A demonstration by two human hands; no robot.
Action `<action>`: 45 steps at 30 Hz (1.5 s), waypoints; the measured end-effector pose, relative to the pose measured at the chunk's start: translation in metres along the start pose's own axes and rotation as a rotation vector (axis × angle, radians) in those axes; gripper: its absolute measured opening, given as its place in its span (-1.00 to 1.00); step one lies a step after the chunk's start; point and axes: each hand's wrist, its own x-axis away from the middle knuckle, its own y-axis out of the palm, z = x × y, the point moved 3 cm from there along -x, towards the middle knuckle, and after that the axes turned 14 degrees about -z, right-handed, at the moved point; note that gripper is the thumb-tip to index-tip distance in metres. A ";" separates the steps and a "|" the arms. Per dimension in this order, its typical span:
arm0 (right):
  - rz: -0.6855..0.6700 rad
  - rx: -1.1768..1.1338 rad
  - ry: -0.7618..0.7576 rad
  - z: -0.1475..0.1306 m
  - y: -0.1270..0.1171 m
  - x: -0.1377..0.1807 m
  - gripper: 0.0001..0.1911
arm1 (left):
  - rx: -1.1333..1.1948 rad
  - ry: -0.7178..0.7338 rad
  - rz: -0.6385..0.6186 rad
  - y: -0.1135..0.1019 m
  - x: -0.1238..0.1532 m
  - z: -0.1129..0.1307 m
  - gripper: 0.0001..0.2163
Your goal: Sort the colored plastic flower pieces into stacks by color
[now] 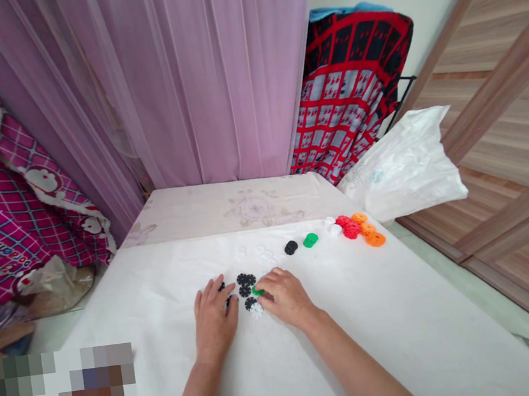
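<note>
My left hand lies on the white table cover, fingers curled over small black snowflake-shaped plastic discs. My right hand rests beside it and pinches a green disc against the black cluster. A white disc lies just below the cluster, between both hands. Further back sit a single black disc, a green disc, several white discs and a pile of red and orange discs.
A white plastic bag lies at the table's back right corner. Pink curtains hang behind the table. A red patterned blanket hangs over a rack; pink bedding is piled on the left.
</note>
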 end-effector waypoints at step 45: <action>0.268 -0.155 0.376 0.076 -0.030 0.028 -0.84 | 0.022 -0.033 -0.033 0.001 0.000 -0.006 -0.66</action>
